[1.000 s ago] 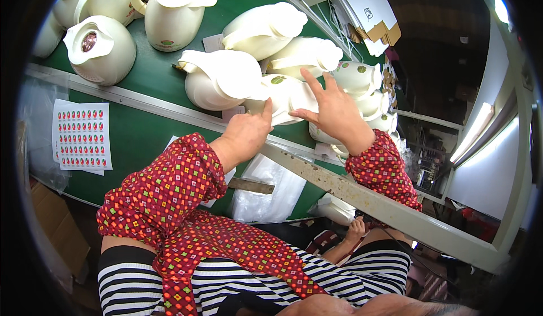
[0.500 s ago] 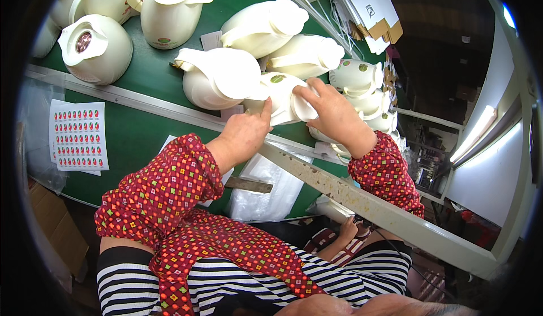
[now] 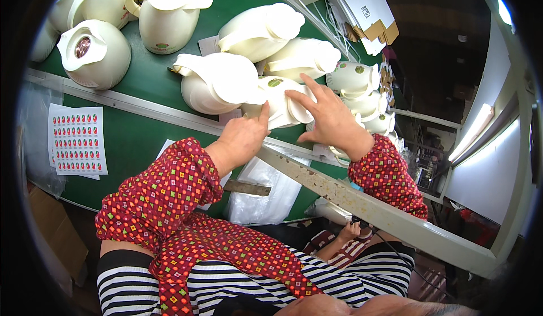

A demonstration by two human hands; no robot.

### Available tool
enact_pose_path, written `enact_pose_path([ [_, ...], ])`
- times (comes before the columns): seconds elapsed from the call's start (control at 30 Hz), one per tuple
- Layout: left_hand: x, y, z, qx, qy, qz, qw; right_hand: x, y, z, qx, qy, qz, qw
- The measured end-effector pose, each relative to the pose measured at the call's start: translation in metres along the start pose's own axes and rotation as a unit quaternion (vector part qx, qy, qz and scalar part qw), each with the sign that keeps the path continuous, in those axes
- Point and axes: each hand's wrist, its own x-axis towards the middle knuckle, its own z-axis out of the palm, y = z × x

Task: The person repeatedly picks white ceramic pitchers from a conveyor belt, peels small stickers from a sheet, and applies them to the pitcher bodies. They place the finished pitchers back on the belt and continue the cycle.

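A cream vacuum jug (image 3: 283, 92) with a green oval mark lies on its side in front of me, its lid end to the right. My left hand (image 3: 240, 138) is closed at its handle side, the index finger stretched along the jug; the curled fingers are partly hidden. Beside the lid, my right hand (image 3: 336, 124) is open with spread fingers, holding nothing. Touching the jug on the left stands another lidded vacuum jug (image 3: 220, 81). Two more, a near jug (image 3: 302, 57) and a far jug (image 3: 260, 30), lie behind.
A sheet of red-and-green oval stickers (image 3: 78, 139) lies at left. Clear plastic bags (image 3: 268, 183) rest nearer me. A chipped metal bar (image 3: 339, 189) crosses below my right arm. An open-mouthed jug (image 3: 95, 55) stands far left; several jugs (image 3: 365, 95) line the right. Another person's hand (image 3: 349, 232) shows below.
My right hand has let go of the jug's lid end and its fingers have spread apart. My left hand stays at the jug. The whole view has shifted slightly.
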Motion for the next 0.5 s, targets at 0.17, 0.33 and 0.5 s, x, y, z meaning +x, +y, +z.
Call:
enact_pose_path([
  [0.17, -0.001, 0.001, 0.002, -0.002, -0.006, 0.003, 1.000, 0.007, -0.023, -0.005, 0.052, -0.089, 0.232, 0.967],
  [0.33, 0.000, 0.001, 0.000, -0.003, -0.004, 0.006, 1.000, 0.000, -0.007, 0.002, 0.035, -0.041, 0.086, 0.995],
  [0.5, 0.000, 0.002, -0.001, -0.004, -0.013, -0.004, 1.000, -0.001, 0.006, 0.006, 0.050, -0.051, 0.071, 0.995],
])
